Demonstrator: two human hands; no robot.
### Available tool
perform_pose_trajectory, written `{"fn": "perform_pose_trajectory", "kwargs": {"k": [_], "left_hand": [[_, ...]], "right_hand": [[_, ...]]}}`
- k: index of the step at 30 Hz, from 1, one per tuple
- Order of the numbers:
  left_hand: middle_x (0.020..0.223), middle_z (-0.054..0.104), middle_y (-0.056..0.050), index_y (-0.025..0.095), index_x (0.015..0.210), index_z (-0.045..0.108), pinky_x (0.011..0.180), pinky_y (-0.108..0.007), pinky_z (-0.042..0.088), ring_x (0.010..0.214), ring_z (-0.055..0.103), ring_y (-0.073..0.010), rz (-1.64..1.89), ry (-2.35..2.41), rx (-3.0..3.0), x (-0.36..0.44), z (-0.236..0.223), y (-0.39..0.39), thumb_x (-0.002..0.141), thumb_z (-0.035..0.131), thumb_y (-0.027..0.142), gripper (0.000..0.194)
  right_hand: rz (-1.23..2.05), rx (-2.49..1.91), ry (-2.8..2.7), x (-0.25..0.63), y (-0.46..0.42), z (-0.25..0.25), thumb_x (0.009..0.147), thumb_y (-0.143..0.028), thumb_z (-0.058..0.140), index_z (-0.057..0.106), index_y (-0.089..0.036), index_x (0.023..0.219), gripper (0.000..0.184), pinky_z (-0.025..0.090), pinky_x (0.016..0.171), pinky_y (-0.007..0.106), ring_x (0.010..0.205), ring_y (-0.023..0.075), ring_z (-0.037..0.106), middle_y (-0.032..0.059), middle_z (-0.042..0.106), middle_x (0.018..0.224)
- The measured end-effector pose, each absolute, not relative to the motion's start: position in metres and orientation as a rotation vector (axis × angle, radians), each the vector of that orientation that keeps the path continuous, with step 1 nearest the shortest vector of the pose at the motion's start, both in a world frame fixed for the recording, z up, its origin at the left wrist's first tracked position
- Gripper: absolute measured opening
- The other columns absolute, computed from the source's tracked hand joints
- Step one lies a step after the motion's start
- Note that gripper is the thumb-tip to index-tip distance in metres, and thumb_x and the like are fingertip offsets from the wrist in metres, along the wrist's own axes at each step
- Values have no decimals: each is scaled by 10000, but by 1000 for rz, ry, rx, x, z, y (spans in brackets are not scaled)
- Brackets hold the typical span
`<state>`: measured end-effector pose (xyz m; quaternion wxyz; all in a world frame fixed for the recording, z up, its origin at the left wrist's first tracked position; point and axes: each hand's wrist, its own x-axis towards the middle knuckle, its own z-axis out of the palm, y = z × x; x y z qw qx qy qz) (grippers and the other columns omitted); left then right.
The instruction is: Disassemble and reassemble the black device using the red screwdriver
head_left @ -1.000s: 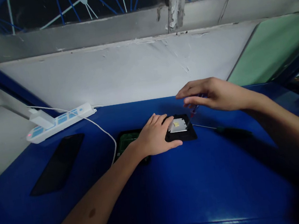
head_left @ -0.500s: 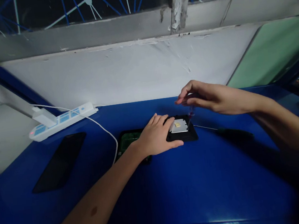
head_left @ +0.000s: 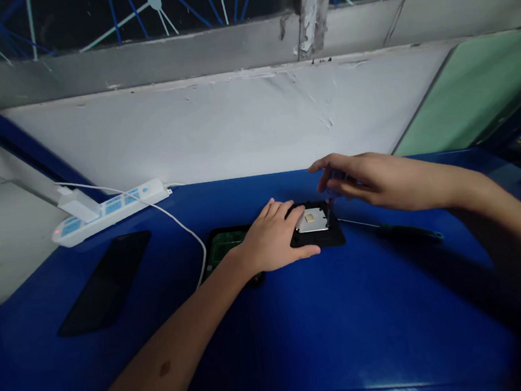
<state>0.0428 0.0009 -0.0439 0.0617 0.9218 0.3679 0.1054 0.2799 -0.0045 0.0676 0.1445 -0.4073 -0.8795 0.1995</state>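
A small black square device [head_left: 327,235] with a silver metal plate [head_left: 311,220] on top lies on the blue table [head_left: 304,328]. My left hand [head_left: 272,239] rests on the device's left side, fingers curled over its edge and thumb along its front. My right hand [head_left: 362,179] hovers just behind and right of the device, fingers pinched on a thin reddish tool [head_left: 331,197] whose tip points down at the plate's right edge. A green circuit board [head_left: 223,245] lies partly under my left wrist.
A white power strip [head_left: 109,211] with a plugged adapter and white cable [head_left: 184,229] sits at the back left. A black phone-like slab [head_left: 105,281] lies on the left. A dark screwdriver-like tool [head_left: 401,234] lies to the right of the device. A white wall backs the table.
My right hand has dropped lower and closer to the device with the thin tool. My left hand has stayed on the device.
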Motion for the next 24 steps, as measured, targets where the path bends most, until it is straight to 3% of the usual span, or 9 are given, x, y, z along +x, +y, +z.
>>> {"fn": "perform_pose_trajectory", "kwargs": {"k": [2, 7, 9, 11, 16, 18, 21, 24], "left_hand": [[1508, 448, -161, 178, 1485, 379, 1206, -577, 235, 1409, 383, -385, 324, 1109, 2784, 43, -44, 1, 869, 513, 757, 856], [1497, 461, -159, 173, 1501, 362, 1213, -572, 228, 1397, 398, -381, 310, 1105, 2785, 43, -42, 0, 874, 524, 742, 862], [1504, 453, -162, 168, 1499, 368, 1214, -567, 228, 1399, 396, -382, 295, 1113, 2783, 43, -42, 0, 874, 518, 749, 867], [1506, 450, -163, 166, 1493, 375, 1213, -566, 229, 1399, 396, -382, 301, 1115, 2785, 43, -43, 0, 873, 504, 760, 868], [1513, 442, -169, 168, 1490, 379, 1210, -570, 240, 1407, 392, -381, 318, 1120, 2788, 43, -44, 1, 873, 501, 763, 867], [1528, 423, -171, 164, 1500, 373, 1212, -568, 238, 1419, 373, -391, 283, 1131, 2778, 43, -43, 1, 875, 499, 763, 874], [1549, 394, -170, 159, 1519, 351, 1216, -562, 230, 1444, 324, -405, 228, 1153, 2757, 44, -41, 0, 876, 494, 765, 896], [1554, 386, -170, 155, 1527, 338, 1217, -559, 223, 1453, 306, -399, 206, 1152, 2756, 44, -39, 0, 875, 479, 776, 912]], "right_hand": [[569, -1161, -2536, 281, -2, 67, 982, -439, 477, 541, -261, 1319, 386, 452, 654, 318, 745, 206, 688, 38, 763, 913], [364, -1152, -2562, 280, 6, 64, 929, -581, 539, 652, -256, 964, 346, 371, 600, 307, 602, 180, 613, 14, 705, 719], [271, -1211, -2575, 281, 7, 64, 932, -581, 527, 645, -242, 907, 360, 345, 578, 315, 553, 181, 571, 17, 661, 649], [204, -1264, -2573, 281, 4, 65, 948, -546, 501, 647, -234, 917, 346, 352, 580, 326, 566, 195, 568, 30, 652, 661], [336, -1173, -2589, 283, -4, 73, 946, -385, 492, 687, -229, 1054, 272, 462, 728, 367, 826, 240, 666, 82, 728, 1018], [393, -1149, -2601, 286, -4, 74, 947, -387, 498, 681, -236, 1143, 308, 475, 737, 366, 853, 243, 685, 81, 740, 1072], [410, -1169, -2597, 290, -2, 76, 957, -463, 509, 659, -261, 1213, 359, 457, 668, 350, 752, 226, 693, 54, 769, 966], [295, -1195, -2647, 288, -1, 76, 933, -559, 545, 688, -267, 1116, 374, 407, 618, 324, 642, 202, 658, 27, 758, 822]]}}
